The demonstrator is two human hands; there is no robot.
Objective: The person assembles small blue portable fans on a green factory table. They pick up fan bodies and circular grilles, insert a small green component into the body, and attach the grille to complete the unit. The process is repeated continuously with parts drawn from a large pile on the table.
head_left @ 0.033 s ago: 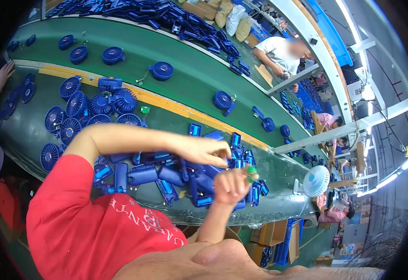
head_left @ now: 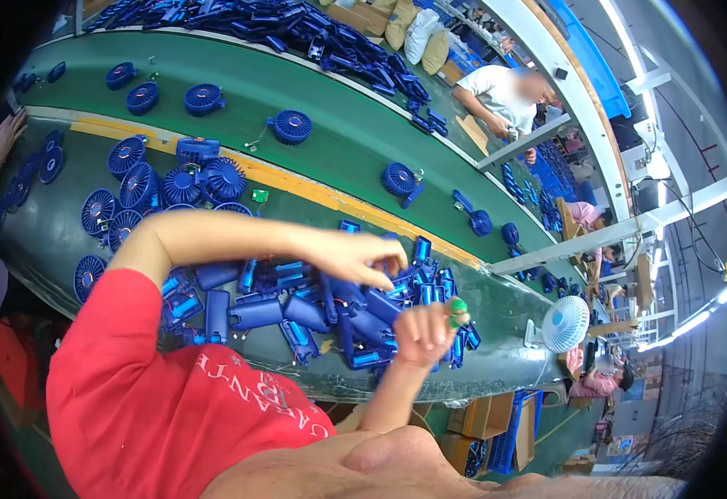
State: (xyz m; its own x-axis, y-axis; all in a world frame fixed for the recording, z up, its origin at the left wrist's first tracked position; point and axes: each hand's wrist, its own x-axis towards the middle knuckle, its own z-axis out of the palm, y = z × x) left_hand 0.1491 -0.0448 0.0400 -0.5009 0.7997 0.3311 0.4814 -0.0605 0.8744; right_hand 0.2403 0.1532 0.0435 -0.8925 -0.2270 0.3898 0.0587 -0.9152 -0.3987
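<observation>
My left hand [head_left: 359, 257] reaches over a pile of blue plastic handle housings [head_left: 257, 313], its thumb and fingers apart with nothing visible between them. My right hand [head_left: 424, 334] is closed just above the right side of this pile, knuckles toward me. Something green [head_left: 458, 309] shows at the thumb tip; whether it is a wrap or a held piece I cannot tell. Any thing inside the curled fingers is hidden. Several housings show bright blue cylinders inside. Round blue fan heads [head_left: 138, 185] stand grouped left of the pile, partly behind my left forearm.
Beyond a yellow strip [head_left: 314, 196], a green conveyor belt [head_left: 338, 150] carries spaced blue fan heads. A small green circuit board [head_left: 259, 196] lies near the strip. A white fan [head_left: 565, 323] stands at the right edge. Another person's hand [head_left: 6, 135] rests at far left; a co-worker sits across the belt.
My right hand has moved slightly right. My left hand has lifted a little away from the right one. The gap between them is wider.
</observation>
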